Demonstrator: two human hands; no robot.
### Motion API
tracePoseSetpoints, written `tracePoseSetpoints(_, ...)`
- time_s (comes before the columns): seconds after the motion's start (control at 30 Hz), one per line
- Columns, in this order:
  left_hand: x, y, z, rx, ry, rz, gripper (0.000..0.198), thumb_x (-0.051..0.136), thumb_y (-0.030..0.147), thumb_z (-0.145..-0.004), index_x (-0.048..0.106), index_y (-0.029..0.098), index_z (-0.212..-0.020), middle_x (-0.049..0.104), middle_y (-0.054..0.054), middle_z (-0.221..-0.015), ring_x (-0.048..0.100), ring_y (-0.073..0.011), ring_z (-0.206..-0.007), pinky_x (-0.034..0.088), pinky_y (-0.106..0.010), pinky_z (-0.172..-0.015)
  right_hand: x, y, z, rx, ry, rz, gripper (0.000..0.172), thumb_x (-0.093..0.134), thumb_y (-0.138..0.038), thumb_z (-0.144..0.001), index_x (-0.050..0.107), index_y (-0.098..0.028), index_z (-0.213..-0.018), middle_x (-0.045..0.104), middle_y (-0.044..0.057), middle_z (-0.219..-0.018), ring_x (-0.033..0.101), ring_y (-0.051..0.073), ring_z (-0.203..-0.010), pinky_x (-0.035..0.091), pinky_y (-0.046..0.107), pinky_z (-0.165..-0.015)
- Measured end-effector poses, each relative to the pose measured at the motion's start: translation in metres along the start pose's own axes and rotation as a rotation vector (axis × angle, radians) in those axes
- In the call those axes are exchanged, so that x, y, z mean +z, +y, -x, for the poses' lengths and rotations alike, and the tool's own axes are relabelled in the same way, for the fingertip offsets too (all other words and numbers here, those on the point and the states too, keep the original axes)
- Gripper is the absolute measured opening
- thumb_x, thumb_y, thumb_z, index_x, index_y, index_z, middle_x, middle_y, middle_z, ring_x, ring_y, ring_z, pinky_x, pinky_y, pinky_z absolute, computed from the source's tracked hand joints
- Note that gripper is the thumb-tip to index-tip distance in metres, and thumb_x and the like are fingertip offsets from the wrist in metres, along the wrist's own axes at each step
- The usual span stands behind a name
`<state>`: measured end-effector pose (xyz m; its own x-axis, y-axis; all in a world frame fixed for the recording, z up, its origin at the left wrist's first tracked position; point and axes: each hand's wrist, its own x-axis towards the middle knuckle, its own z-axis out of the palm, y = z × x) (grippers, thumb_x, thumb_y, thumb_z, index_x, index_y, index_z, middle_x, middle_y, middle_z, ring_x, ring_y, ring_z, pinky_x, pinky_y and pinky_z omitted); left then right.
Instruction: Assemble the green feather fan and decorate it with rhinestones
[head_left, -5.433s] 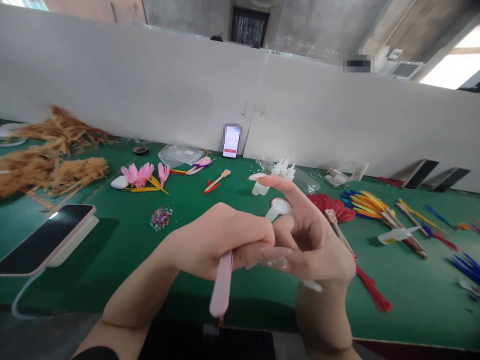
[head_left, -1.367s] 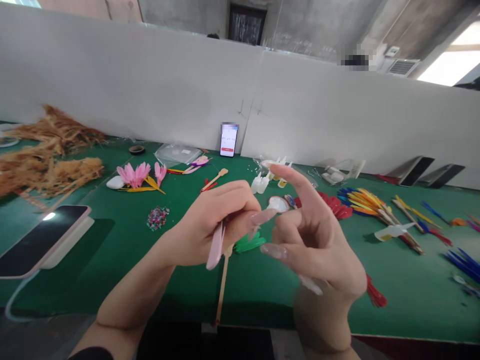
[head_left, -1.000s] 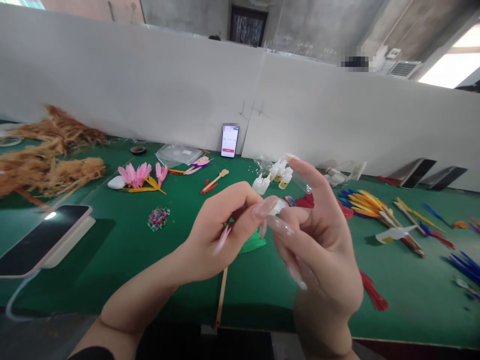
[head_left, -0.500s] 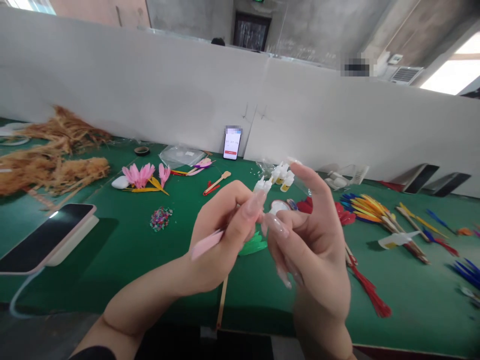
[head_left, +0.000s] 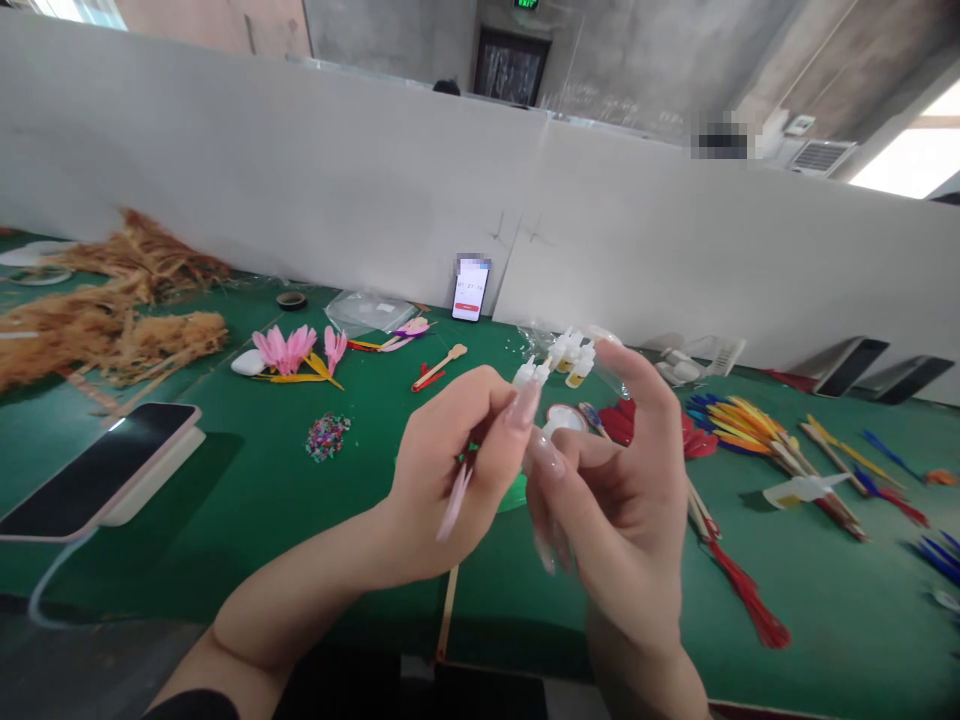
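My left hand (head_left: 465,465) is pinched shut on a thin pink feather (head_left: 454,502), whose flat end pokes out below the thumb; its other end is hidden by the fingers. Close against it, my right hand (head_left: 611,480) has thumb and fingers closed in a pinch while the index finger is raised. Whatever lies between those fingertips is too small to make out. Behind the hands lie green feathers (head_left: 514,494), mostly covered, and a wooden stick (head_left: 448,610) below. Small glue bottles (head_left: 576,360) stand beyond the fingertips.
Pink feathers (head_left: 285,350), beads (head_left: 327,437) and a phone (head_left: 105,470) are on the left. A lit phone (head_left: 469,288) leans on the white partition (head_left: 337,180). At right lie yellow and blue feathers (head_left: 742,425), a red tassel (head_left: 750,595) and a tipped glue bottle (head_left: 799,490).
The pink feather has turned in my left hand, from pointing left to hanging downward and edge-on. Both hands stay together, and the view has shifted slightly.
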<state>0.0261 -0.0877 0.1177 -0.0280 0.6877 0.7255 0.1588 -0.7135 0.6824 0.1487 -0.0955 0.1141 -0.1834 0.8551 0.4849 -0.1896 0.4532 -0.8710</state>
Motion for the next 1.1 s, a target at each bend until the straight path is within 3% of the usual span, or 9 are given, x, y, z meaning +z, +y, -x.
tracePoseSetpoints(0.2,-0.003,-0.001,-0.001,0.119,-0.013,-0.084,0.031,0.043,0.013,-0.097,0.045,0.015,-0.066,0.040,0.004,-0.059,0.037,-0.0044,-0.051,0.035,-0.022,-0.049,-0.002,0.000,0.000,0.081,-0.052,-0.104,0.052,0.058,-0.021,-0.092,0.038,-0.039,-0.136,0.044,-0.013,-0.047,0.037,0.006,-0.027,0.036,0.015,-0.025)
tracePoseSetpoints(0.37,-0.009,0.000,-0.004,0.090,0.007,-0.021,0.034,0.044,0.019,-0.099,0.044,0.016,-0.064,0.042,0.004,-0.058,0.040,-0.0040,-0.051,0.038,-0.021,-0.051,-0.004,-0.003,0.002,0.109,-0.056,-0.123,0.051,0.058,-0.020,-0.092,0.040,-0.039,-0.136,0.044,-0.013,-0.045,0.037,0.005,-0.027,0.036,0.014,-0.025)
tracePoseSetpoints(0.53,-0.013,0.003,-0.005,0.081,-0.099,-0.001,0.026,0.051,0.014,-0.094,0.048,0.015,-0.068,0.042,0.005,-0.060,0.039,-0.0024,-0.051,0.037,-0.019,-0.049,-0.004,-0.005,0.001,0.106,-0.042,-0.118,0.048,0.057,-0.021,-0.093,0.041,-0.039,-0.135,0.043,-0.013,-0.045,0.036,0.004,-0.027,0.034,0.012,-0.027)
tracePoseSetpoints(0.67,-0.011,0.003,-0.004,0.091,-0.103,-0.011,0.020,0.054,0.011,-0.091,0.052,0.014,-0.072,0.044,0.005,-0.063,0.040,-0.0028,-0.054,0.036,-0.018,-0.049,-0.003,-0.004,0.001,0.105,-0.040,-0.120,0.049,0.057,-0.020,-0.093,0.041,-0.039,-0.135,0.042,-0.013,-0.045,0.036,0.005,-0.028,0.036,0.013,-0.028)
tracePoseSetpoints(0.9,-0.013,0.005,-0.004,-0.159,-0.226,0.112,0.028,0.049,0.017,-0.096,0.046,0.017,-0.067,0.041,0.006,-0.058,0.038,-0.0036,-0.048,0.034,-0.017,-0.043,-0.001,-0.002,0.002,0.085,-0.030,-0.053,0.049,0.056,-0.022,-0.094,0.038,-0.039,-0.136,0.043,-0.013,-0.046,0.038,0.007,-0.027,0.035,0.016,-0.025)
tracePoseSetpoints(1.1,-0.011,0.006,-0.004,-0.104,-0.159,0.081,0.035,0.044,0.025,-0.098,0.039,0.018,-0.063,0.036,0.005,-0.054,0.033,-0.0050,-0.045,0.029,-0.021,-0.039,0.000,-0.001,0.002,0.062,-0.045,-0.077,0.048,0.057,-0.022,-0.093,0.040,-0.038,-0.136,0.043,-0.013,-0.046,0.039,0.008,-0.026,0.036,0.018,-0.023)
